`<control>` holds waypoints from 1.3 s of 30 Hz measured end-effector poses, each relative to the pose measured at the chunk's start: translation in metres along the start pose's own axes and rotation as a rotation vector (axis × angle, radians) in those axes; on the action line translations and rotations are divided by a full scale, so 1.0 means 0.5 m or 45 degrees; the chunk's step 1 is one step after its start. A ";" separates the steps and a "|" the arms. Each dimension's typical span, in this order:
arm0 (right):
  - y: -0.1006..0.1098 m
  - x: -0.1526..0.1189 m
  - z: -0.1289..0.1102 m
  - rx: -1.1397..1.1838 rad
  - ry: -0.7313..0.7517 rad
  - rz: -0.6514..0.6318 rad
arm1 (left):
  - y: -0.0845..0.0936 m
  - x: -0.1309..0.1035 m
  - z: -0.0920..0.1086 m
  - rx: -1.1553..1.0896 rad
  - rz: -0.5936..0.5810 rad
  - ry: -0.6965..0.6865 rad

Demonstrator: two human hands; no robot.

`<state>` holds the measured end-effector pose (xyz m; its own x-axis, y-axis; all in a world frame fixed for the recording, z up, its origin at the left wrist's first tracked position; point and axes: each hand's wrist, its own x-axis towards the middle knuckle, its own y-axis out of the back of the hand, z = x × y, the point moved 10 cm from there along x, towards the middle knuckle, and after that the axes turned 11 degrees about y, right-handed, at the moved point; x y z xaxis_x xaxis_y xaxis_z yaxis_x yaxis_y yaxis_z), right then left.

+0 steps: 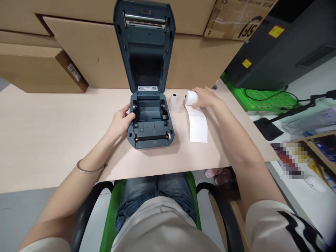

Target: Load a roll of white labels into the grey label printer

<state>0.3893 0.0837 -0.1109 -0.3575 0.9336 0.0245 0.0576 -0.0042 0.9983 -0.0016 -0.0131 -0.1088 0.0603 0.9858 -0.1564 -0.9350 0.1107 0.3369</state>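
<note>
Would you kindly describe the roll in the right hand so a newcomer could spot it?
Find the dark device with its raised lid. To its right, past a white roll, the right hand holds another roll. Unlike its neighbour, it trails a loose paper strip.

On the pale wood-grain table (52, 140), a dark blue-grey plastic printer (147, 84), its hinged lid (146, 49) upright behind its boxy base (151, 125); at its left wall, the left hand (120, 120); just to its right, a white cylindrical paper roll (174, 106); next rightward, a second white cylindrical paper roll (191, 97) in the right hand (205, 97), its flat paper strip (198, 126) before it; behind, a large brown rectangular cardboard box (91, 52)
</note>
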 end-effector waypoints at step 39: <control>0.104 0.013 -0.214 0.576 0.152 0.231 | -0.010 -0.008 0.006 -0.033 -0.044 -0.014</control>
<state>0.2903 0.0515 -0.0530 -0.4069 0.8845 0.2281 0.5176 0.0175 0.8555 0.0039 -0.0174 -0.1072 0.0962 0.9829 -0.1570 -0.9412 0.1412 0.3070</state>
